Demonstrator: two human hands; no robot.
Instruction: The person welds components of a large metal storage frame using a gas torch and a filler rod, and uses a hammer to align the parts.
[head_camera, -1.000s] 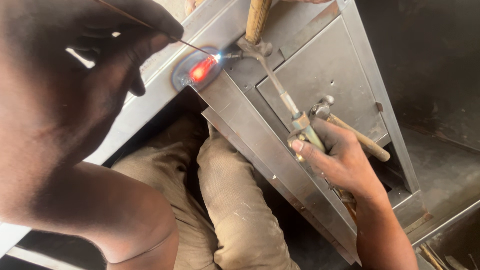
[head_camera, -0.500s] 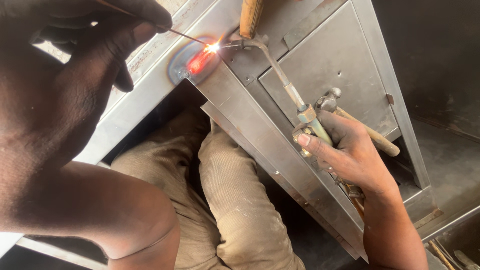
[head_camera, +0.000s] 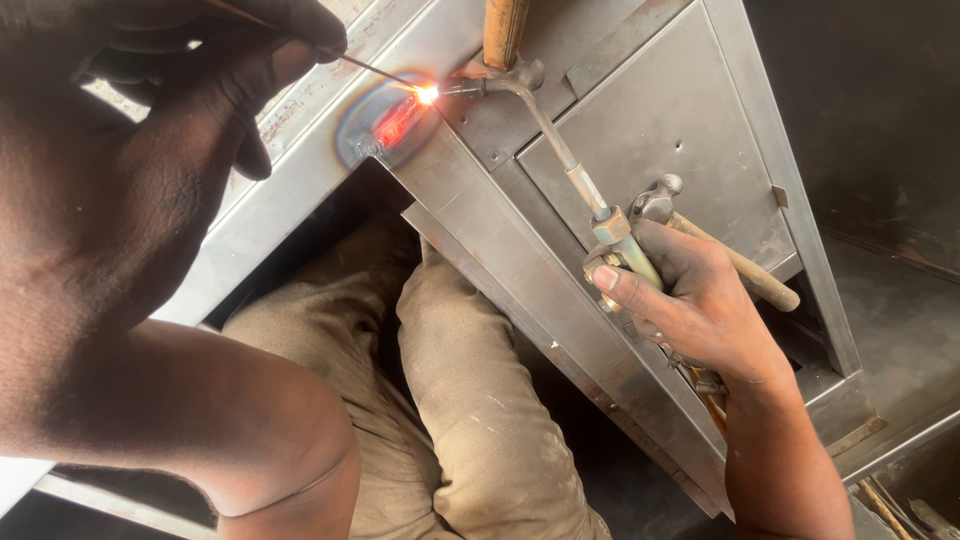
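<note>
My left hand (head_camera: 215, 75) fills the upper left and pinches a thin filler rod (head_camera: 375, 70) whose tip meets a bright flame point on the metal frame (head_camera: 480, 220). A patch of the joint (head_camera: 398, 120) glows red inside a bluish heat ring. My right hand (head_camera: 690, 300) grips the brass handle of a gas torch (head_camera: 580, 180); its slim neck runs up-left to the glowing joint. The frame corner is sheet steel, grey and scuffed.
A hammer (head_camera: 720, 245) with a wooden handle lies on the steel panel (head_camera: 660, 120) just beyond my right hand. A second wooden handle (head_camera: 505, 30) stands over the torch tip. My knees in tan trousers (head_camera: 450, 400) sit under the frame.
The bright flame point has travelled up and right along the joint, leaving the red glow behind it. Rod tip and torch tip followed. My right hand shifted slightly right.
</note>
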